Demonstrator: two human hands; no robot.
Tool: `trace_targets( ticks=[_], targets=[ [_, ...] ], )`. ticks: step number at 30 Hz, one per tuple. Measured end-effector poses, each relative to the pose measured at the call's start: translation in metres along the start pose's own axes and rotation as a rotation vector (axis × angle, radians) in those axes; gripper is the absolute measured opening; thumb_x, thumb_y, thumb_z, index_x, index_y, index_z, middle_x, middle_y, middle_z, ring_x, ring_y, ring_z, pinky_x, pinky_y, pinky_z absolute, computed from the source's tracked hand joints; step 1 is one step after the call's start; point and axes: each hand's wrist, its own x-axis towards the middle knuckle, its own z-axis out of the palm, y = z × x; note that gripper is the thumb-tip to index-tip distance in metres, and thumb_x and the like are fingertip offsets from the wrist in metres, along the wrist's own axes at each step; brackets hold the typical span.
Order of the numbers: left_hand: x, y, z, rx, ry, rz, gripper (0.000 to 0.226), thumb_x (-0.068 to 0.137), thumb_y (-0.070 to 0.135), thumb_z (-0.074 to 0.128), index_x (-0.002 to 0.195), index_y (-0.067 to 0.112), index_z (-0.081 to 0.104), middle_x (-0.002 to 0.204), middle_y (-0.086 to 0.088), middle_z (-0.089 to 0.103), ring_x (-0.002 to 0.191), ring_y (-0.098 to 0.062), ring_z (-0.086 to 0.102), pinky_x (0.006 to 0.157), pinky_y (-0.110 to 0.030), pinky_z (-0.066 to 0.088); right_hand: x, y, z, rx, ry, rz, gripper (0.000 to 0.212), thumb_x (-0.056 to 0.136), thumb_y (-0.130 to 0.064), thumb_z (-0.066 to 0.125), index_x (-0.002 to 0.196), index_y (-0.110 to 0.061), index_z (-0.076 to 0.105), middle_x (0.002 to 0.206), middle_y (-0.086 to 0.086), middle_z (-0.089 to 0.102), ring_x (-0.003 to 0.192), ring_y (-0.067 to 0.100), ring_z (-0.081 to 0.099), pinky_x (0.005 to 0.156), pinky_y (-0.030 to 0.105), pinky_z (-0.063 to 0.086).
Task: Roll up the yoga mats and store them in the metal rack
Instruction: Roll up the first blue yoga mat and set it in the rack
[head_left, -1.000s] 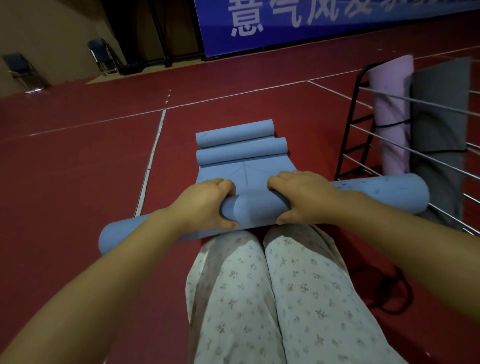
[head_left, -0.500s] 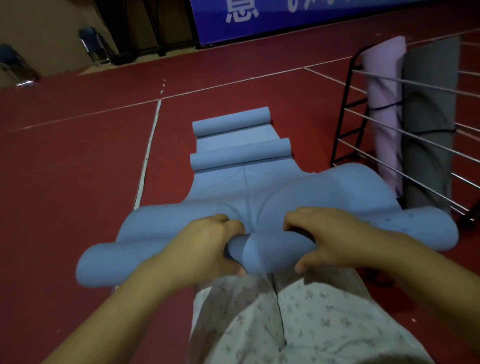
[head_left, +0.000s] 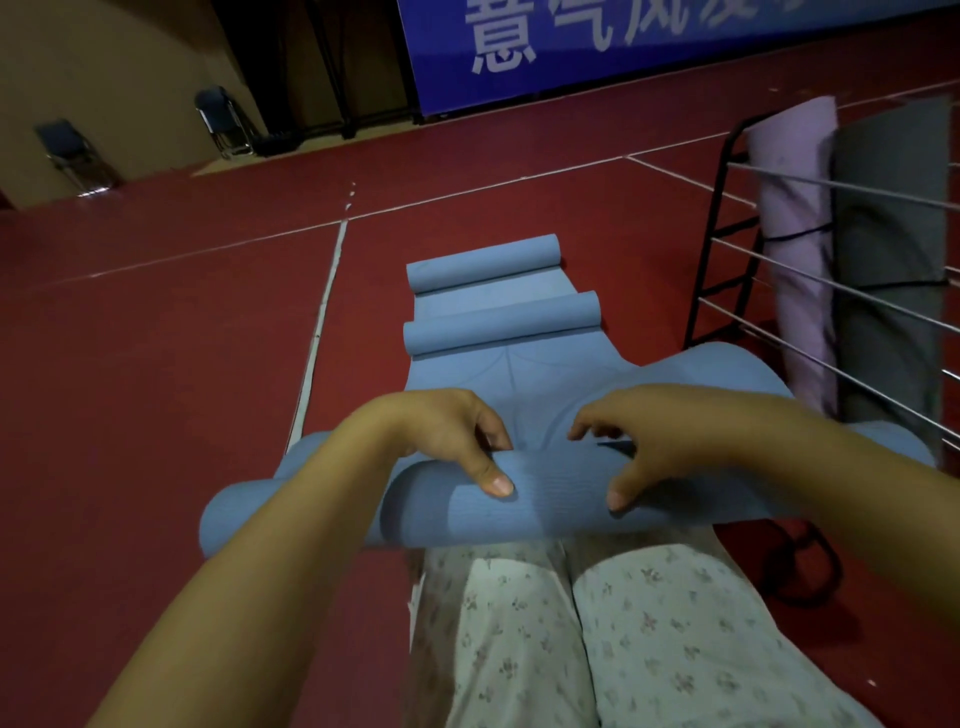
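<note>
Sports hall: red lined court floor (head_left: 156, 364), blue banner (head_left: 649, 47).

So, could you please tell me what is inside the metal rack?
Inside the metal rack stand a pink mat and a grey mat; their lower ends are hidden.
</note>
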Motion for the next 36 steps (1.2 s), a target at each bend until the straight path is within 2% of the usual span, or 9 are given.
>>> trace_targets(
  ticks=[4,8,10,14,17,20,27,32,36],
  targets=[
    [0.006,-0.002,-0.006,-0.064,-0.06,-0.042,0.035,0.07,0.022,0.083,0.103,0.013,0.072,0.097,0.0,0.073,0.091,-0.016,0.068,0.086,-0.032,0.056,-0.03,-0.02,0.045,-0.021,0.275,-0.115,0.075,0.074,-0.043,0.074,0.139,-0.039,0.037,0.139,-0.012,0.036,0.128,0.012,0.037,0.105,0.026,0.03],
    [0.013,0.001,-0.01,-0.076,-0.112,-0.092,0.033,0.074,0.019,0.08,0.105,0.012,0.07,0.094,0.001,0.07,0.091,-0.017,0.067,0.081,-0.028,0.056,-0.016,-0.011,0.088,-0.095,0.599,-0.154,0.095,0.037,-0.038,0.09,0.123,-0.034,0.049,0.119,0.001,0.061,0.109,0.016,0.049,0.093,0.032,0.038],
    [0.011,0.005,-0.01,-0.005,-0.118,-0.105,0.035,0.075,0.027,0.08,0.107,0.019,0.068,0.102,0.003,0.068,0.098,-0.017,0.065,0.086,-0.028,0.053,-0.011,-0.004,0.089,-0.077,0.646,-0.163,0.092,0.037,-0.034,0.086,0.121,-0.036,0.048,0.115,-0.002,0.062,0.105,0.013,0.046,0.086,0.032,0.039],
    [-0.006,0.018,-0.002,0.427,0.126,-0.076,0.056,0.078,0.045,0.073,0.127,0.027,0.055,0.123,0.004,0.055,0.113,-0.017,0.053,0.098,-0.033,0.044,-0.005,0.002,0.078,-0.024,0.604,-0.177,0.073,0.062,-0.031,0.073,0.129,-0.043,0.046,0.12,-0.014,0.05,0.114,0.01,0.046,0.089,0.03,0.025],
    [-0.023,0.024,0.029,0.659,0.454,0.077,0.037,0.09,0.032,0.058,0.126,0.024,0.056,0.117,-0.003,0.054,0.107,-0.025,0.056,0.086,-0.034,0.046,0.004,0.009,0.065,0.066,0.496,-0.179,0.072,0.072,-0.038,0.071,0.135,-0.048,0.039,0.126,-0.019,0.042,0.121,0.004,0.037,0.095,0.028,0.025],
    [-0.035,0.015,0.062,0.622,0.633,0.252,0.037,0.081,0.04,0.054,0.111,0.022,0.065,0.103,-0.005,0.06,0.086,-0.029,0.063,0.072,-0.033,0.05,0.011,0.015,0.053,0.121,0.412,-0.189,0.074,0.067,-0.046,0.074,0.133,-0.046,0.041,0.126,-0.018,0.046,0.119,0.006,0.044,0.099,0.034,0.037],
    [-0.018,0.007,0.073,0.557,0.689,0.178,0.062,0.077,0.04,0.072,0.132,0.019,0.051,0.129,-0.007,0.05,0.11,-0.031,0.053,0.094,-0.034,0.04,0.024,0.025,0.02,0.264,0.217,-0.228,0.071,0.068,-0.036,0.082,0.129,-0.044,0.047,0.122,-0.025,0.048,0.114,-0.004,0.046,0.098,0.018,0.039],
    [-0.01,0.013,0.045,0.441,0.613,0.165,0.056,0.078,0.037,0.073,0.129,0.025,0.055,0.115,-0.005,0.055,0.1,-0.025,0.057,0.079,-0.028,0.042,0.04,0.035,-0.002,0.353,0.036,-0.197,0.069,0.07,-0.037,0.081,0.129,-0.048,0.047,0.132,-0.021,0.05,0.121,0.001,0.047,0.106,0.031,0.04],
    [-0.002,0.015,0.022,0.437,0.515,0.153,0.054,0.072,0.041,0.077,0.122,0.026,0.061,0.106,-0.004,0.064,0.095,-0.021,0.058,0.078,-0.027,0.044,0.042,0.036,-0.008,0.391,0.011,-0.152,0.066,0.071,-0.04,0.08,0.126,-0.054,0.046,0.132,-0.021,0.05,0.121,0.002,0.047,0.105,0.027,0.04]
  ],
)
